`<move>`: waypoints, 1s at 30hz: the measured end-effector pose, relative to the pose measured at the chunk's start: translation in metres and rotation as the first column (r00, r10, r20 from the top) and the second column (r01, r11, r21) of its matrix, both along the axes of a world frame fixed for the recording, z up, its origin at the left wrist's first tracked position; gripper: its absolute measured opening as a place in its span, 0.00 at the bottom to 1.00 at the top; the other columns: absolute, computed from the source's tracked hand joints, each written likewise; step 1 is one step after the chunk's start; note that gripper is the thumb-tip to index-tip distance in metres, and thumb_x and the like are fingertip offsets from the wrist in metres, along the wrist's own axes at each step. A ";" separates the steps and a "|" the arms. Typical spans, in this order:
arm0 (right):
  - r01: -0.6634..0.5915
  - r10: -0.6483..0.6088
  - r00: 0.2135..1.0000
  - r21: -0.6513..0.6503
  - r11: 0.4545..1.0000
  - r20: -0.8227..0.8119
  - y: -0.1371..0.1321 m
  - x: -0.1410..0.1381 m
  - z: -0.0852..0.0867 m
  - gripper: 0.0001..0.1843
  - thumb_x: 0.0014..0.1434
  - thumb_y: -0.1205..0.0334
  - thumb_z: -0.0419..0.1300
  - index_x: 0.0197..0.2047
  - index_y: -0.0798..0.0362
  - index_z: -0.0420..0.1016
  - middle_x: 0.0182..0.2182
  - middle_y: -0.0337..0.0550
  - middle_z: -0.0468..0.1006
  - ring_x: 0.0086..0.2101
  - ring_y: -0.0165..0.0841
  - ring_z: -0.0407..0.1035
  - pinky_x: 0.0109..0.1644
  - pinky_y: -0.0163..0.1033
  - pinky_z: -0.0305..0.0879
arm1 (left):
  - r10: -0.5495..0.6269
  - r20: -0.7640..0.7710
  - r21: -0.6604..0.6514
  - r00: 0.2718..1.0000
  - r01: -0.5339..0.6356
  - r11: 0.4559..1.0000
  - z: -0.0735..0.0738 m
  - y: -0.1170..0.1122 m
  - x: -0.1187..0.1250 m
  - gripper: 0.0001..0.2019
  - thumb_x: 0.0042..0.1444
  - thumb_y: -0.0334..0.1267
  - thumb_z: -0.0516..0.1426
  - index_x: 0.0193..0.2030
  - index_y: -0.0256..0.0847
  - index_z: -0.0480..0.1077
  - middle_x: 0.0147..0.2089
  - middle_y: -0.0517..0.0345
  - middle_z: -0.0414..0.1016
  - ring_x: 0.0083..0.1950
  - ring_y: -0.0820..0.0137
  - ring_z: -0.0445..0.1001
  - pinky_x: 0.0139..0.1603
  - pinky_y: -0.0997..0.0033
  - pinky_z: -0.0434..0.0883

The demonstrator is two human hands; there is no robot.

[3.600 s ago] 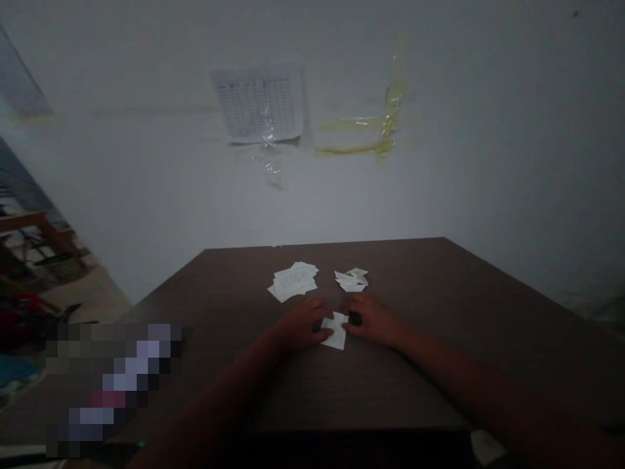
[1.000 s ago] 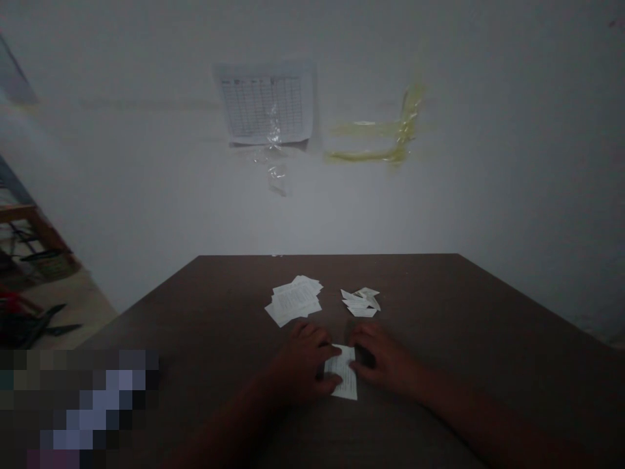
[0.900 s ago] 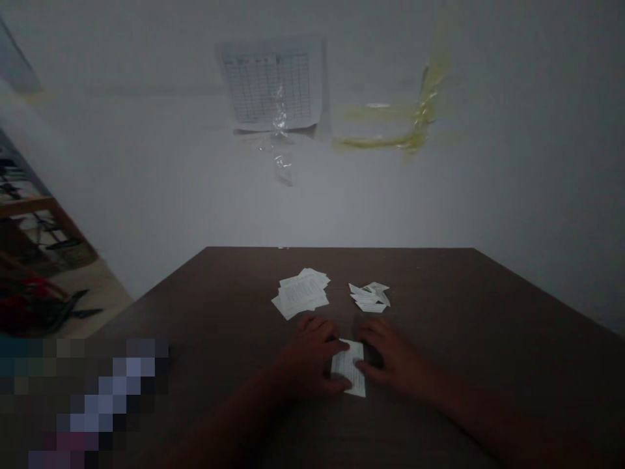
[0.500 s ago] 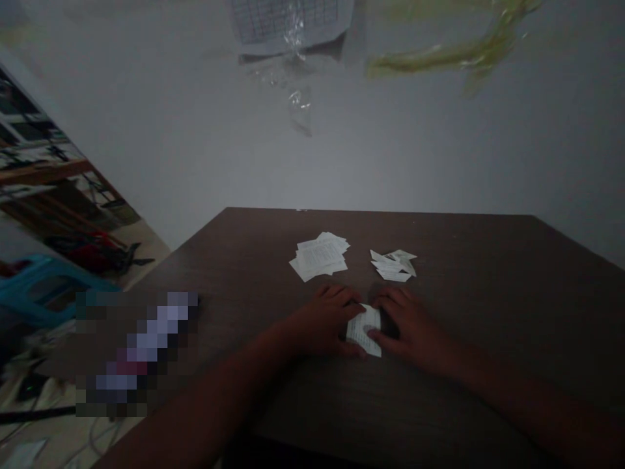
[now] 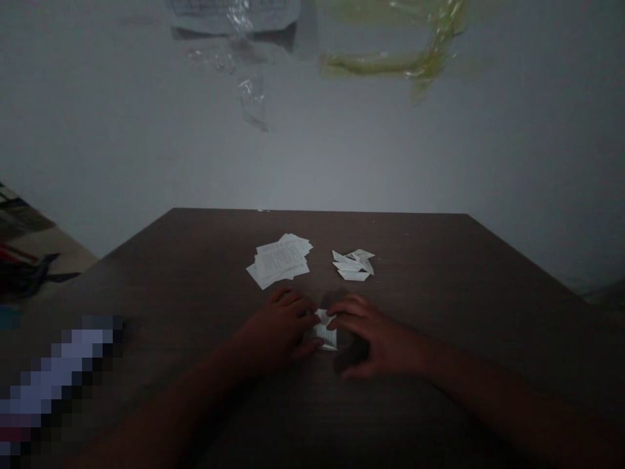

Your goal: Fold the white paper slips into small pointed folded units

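A small folded piece of printed paper [image 5: 328, 337] lies on the brown table between my two hands. My left hand [image 5: 280, 326] holds its left side, with the thumb and forefinger at that edge. Over the upper right part of the paper reach the fingers of my right hand [image 5: 378, 335]; its thumb is spread away to the lower right, off the paper. Parts of the paper are hidden under the fingers. Beyond my left hand is a loose stack of printed paper sheets [image 5: 280, 260]. Several folded paper pieces [image 5: 352, 266] lie in a small heap to its right.
The brown table [image 5: 430, 260] meets a pale wall [image 5: 390, 143] at its far edge. Clear tape and yellow tape [image 5: 381, 65] stick to the wall. A pixelated long object [image 5: 63, 371] is at the left, with floor clutter beyond the table's left side.
My view has turned to the right, so everything sits further left. My right thumb has come off the paper and spread out. The paper now shows a narrower visible area.
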State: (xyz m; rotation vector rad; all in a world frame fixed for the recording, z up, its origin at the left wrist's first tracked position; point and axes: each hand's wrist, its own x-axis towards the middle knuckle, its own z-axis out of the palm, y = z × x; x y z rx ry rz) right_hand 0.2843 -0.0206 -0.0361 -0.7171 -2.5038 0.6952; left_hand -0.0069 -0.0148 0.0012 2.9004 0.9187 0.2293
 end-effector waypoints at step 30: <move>0.184 -0.162 0.981 0.225 0.957 -0.110 -0.015 -0.014 -0.006 0.06 0.74 0.69 0.62 0.49 0.48 0.77 0.44 0.46 0.83 0.44 0.41 0.78 0.50 0.46 0.78 | 0.221 0.069 -0.138 0.973 -0.210 0.968 -0.005 -0.008 0.012 0.05 0.73 0.35 0.62 0.49 0.44 0.82 0.51 0.53 0.81 0.55 0.54 0.81 0.60 0.52 0.75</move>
